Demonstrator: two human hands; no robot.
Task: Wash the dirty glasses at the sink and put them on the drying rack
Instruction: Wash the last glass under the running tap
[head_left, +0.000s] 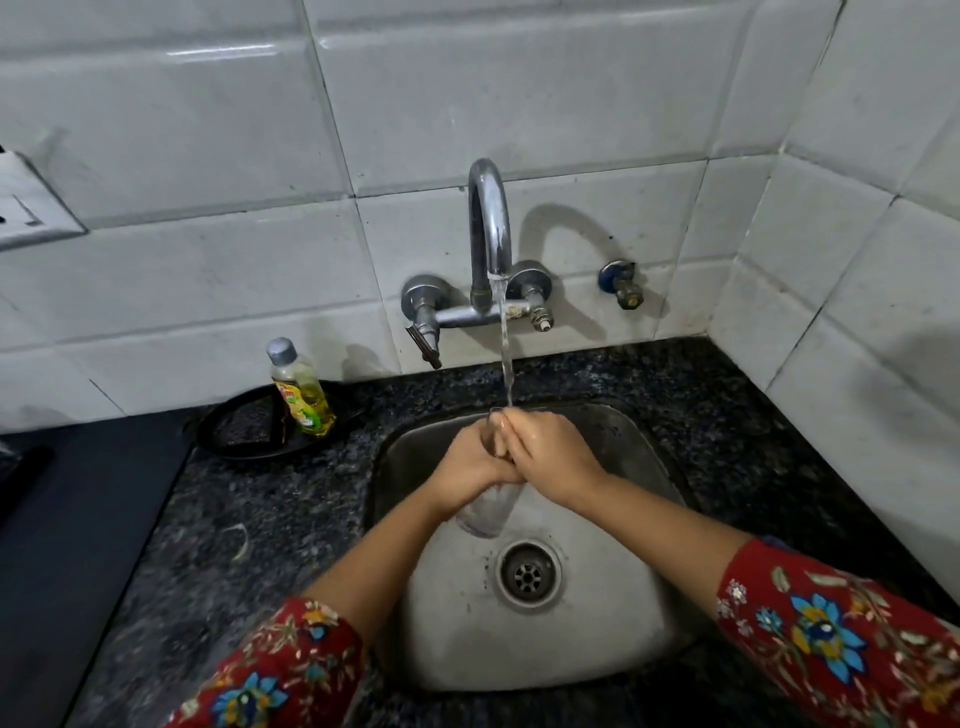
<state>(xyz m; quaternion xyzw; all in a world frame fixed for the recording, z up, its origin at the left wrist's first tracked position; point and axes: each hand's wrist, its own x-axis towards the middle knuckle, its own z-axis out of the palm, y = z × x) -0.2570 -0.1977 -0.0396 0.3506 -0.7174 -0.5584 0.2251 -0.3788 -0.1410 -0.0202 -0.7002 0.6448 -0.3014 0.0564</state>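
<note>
A clear drinking glass (485, 512) is held over the steel sink (613, 613), tilted with its rim up under the water stream and its base toward me. My left hand (470, 460) wraps its body from the left. My right hand (553, 457) grips it from the right, fingers at the rim. Both hands hide most of the glass. Water runs from the chrome tap (488, 228) onto the rim and my fingers. No drying rack is in view.
A dish soap bottle (301, 387) stands on a black plate (244, 431) left of the sink on the dark granite counter (249, 525). A drain (527, 574) sits in the sink floor. White tiled walls close the back and right. A small valve (621, 286) is on the wall.
</note>
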